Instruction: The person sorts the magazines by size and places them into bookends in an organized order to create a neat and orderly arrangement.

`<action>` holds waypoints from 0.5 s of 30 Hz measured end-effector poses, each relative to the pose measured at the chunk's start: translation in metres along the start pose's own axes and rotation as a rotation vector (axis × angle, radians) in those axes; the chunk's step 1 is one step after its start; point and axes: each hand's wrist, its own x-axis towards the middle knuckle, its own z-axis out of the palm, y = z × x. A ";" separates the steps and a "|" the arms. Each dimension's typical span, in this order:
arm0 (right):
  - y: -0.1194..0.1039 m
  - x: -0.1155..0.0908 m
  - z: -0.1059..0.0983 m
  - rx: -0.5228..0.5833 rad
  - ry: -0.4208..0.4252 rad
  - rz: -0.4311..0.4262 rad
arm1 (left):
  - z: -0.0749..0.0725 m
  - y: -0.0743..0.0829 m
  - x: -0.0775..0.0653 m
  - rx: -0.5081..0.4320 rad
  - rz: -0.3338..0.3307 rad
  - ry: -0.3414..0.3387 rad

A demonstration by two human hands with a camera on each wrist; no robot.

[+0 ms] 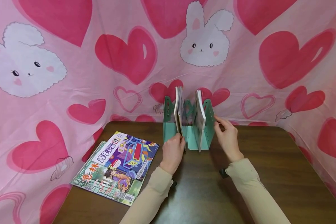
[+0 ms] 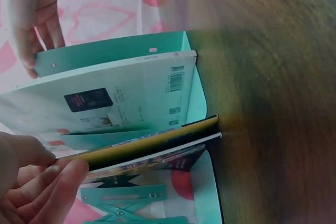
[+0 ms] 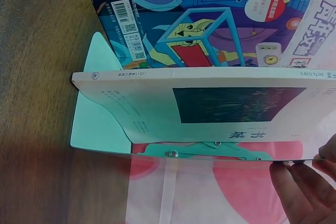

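A green expandable bookend (image 1: pixel 169 129) with a criss-cross lattice stands at the table's back. Toward its left side, my left hand (image 1: pixel 173 152) pinches the spine edge of an upright magazine (image 2: pixel 142 148) between thumb and fingers. Another thin magazine stands close against it. Purple and blue cover art shows on a magazine (image 3: pixel 210 30) in the right wrist view. A white book (image 1: pixel 200 121) stands on its edge near the right end plate (image 1: pixel 210 124), leaning slightly. That plate's outer edge is pinched by my right hand (image 1: pixel 226 137).
Two overlapping magazines lie flat left of the bookend: a purple one (image 1: pixel 137 155) on top of a green one (image 1: pixel 106 183). Brown wooden tabletop (image 1: pixel 196 193) extends in front. A pink cloth (image 1: pixel 168 71) with hearts and rabbits hangs right behind the table.
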 end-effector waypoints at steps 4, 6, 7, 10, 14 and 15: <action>0.000 -0.001 0.000 -0.001 -0.001 0.002 | -0.001 -0.002 -0.001 -0.013 0.003 -0.011; 0.000 -0.001 0.000 -0.002 -0.003 0.001 | -0.003 -0.003 -0.002 -0.025 0.001 -0.026; 0.000 -0.001 0.000 -0.002 -0.004 0.000 | -0.004 -0.004 -0.002 -0.026 0.000 -0.032; 0.000 -0.001 0.000 0.000 -0.004 -0.004 | -0.009 -0.008 -0.003 -0.031 0.006 -0.043; 0.000 0.000 0.000 0.006 -0.003 -0.008 | -0.018 -0.014 -0.003 -0.037 -0.005 -0.062; 0.000 0.000 0.000 0.007 -0.002 -0.009 | -0.020 -0.015 -0.003 -0.036 -0.012 -0.068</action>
